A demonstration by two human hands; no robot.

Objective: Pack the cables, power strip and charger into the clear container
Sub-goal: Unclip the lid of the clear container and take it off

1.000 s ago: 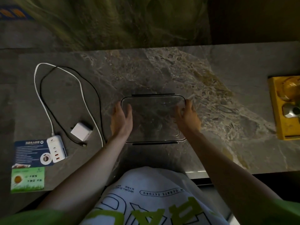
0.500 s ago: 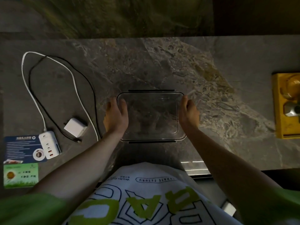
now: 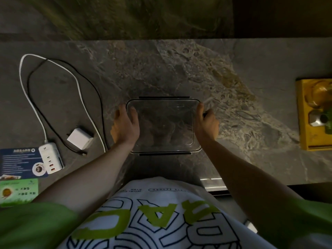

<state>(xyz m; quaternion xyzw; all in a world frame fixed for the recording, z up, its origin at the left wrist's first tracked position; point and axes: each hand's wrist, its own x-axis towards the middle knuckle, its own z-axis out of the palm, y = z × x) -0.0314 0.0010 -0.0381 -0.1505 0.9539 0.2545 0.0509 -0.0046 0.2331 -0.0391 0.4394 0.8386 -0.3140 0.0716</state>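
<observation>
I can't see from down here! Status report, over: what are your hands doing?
Left hand and right hand grip the clear container by its sides. White cable, black cable, power strip, charger lie left of it, unpacked. Nothing in the way.

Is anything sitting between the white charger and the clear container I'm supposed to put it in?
Yes: the white cable and the black cable lie on the counter between the charger and the clear container, and the left hand holds the container's left side. Nothing upright shows there.
</observation>
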